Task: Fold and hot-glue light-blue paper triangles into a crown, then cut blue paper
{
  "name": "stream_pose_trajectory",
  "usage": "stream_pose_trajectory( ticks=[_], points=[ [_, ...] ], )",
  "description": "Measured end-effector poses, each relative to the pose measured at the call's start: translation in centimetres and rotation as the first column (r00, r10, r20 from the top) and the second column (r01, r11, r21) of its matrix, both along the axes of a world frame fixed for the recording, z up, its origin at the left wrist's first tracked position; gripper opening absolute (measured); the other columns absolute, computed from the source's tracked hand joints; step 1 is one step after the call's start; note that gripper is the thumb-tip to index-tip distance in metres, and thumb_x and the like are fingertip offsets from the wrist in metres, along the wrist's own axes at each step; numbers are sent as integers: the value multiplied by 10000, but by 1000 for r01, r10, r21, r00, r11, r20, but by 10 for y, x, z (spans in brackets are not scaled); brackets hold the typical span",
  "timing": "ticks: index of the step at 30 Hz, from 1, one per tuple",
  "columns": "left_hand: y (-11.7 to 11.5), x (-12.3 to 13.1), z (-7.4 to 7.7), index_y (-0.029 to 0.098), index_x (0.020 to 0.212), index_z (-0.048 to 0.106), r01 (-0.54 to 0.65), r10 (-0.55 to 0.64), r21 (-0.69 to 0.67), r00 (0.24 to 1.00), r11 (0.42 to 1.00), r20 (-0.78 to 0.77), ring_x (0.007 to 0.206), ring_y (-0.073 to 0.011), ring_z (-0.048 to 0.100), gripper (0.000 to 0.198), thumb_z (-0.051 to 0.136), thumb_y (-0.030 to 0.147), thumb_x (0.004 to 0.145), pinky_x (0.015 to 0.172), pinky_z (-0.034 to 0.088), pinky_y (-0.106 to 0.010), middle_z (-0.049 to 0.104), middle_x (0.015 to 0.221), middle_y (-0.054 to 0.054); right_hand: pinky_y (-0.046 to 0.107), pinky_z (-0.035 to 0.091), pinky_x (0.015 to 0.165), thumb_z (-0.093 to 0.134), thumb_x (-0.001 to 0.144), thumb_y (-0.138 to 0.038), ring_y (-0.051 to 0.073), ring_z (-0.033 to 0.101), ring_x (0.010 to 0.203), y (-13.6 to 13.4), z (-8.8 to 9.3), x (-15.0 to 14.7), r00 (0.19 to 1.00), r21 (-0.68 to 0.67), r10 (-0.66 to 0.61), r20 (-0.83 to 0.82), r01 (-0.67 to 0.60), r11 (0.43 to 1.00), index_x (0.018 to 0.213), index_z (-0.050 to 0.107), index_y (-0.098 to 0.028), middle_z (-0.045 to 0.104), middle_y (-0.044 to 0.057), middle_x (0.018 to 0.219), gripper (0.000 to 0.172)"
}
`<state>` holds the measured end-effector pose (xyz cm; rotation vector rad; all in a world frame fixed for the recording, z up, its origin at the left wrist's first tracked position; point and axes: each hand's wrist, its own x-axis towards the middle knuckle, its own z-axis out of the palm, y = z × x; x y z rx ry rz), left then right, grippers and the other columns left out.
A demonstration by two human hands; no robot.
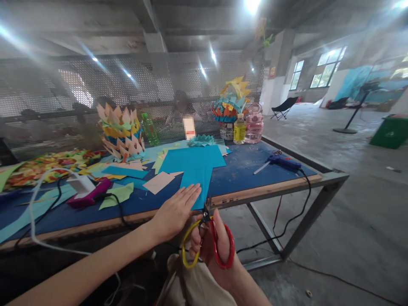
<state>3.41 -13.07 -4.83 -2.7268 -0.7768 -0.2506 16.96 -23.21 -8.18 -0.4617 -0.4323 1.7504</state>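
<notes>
My left hand [178, 208] lies flat with fingers stretched out on a strip of bright blue paper [201, 180] that reaches the table's front edge. In my right hand [213, 246] is a pair of scissors [227, 250] with one red and one yellow handle loop. The blades point away from me, parted, at the right edge of the blue strip's near end. Whether they touch the paper I cannot tell. More blue paper spreads behind the strip, and a pale pink piece of paper [159, 182] lies left of it.
Paper crowns [123, 134] stand stacked at the back left. A yellow bottle [239, 129] and a pink jug [254, 125] are at the back right. A blue glue gun [283, 162] rests on the right, its cord hanging off the table. A power strip [87, 194] lies left.
</notes>
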Motion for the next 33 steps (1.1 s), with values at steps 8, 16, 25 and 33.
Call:
stream_pose_trajectory(
  ticks=[8, 16, 25, 33],
  points=[
    [1, -2, 0, 128, 1469, 238, 8, -8, -7, 1000, 1000, -4, 1401, -224, 237, 571, 355, 154, 911, 1122, 288, -413, 281, 1516, -111, 243, 387, 517, 428, 829, -674, 107, 450, 485, 6, 3, 10, 992, -23, 83, -96, -86, 996, 869, 569, -190, 496, -30, 578, 506],
    [2, -6, 2, 153, 1477, 222, 3, -2, -107, 1000, 994, 4, 1410, -222, 209, 545, 353, 294, 968, 1141, 255, -415, 244, 1532, -86, 237, 388, 531, 408, 869, -623, 100, 420, 488, 0, 6, 24, 993, 17, 102, -57, -101, 995, 904, 578, -189, 480, -33, 569, 467],
    [-6, 1, 32, 164, 1442, 326, -76, 114, -423, 991, 903, 64, 1406, -200, 218, 541, 240, 449, 990, 1155, 221, -405, 290, 1512, -57, 252, 399, 564, 486, 832, -624, 116, 446, 535, -20, 7, 26, 989, 39, 127, -73, -125, 991, 939, 635, -184, 475, -24, 585, 477],
    [-2, 1, 31, 163, 1406, 395, -37, 99, -413, 987, 910, 128, 1380, -196, 287, 478, 254, 366, 996, 1134, 284, -406, 377, 1469, -54, 259, 399, 529, 436, 858, -609, 121, 422, 493, -21, 4, 18, 989, 14, 137, -47, -137, 991, 913, 627, -201, 493, -13, 565, 454]
  ],
)
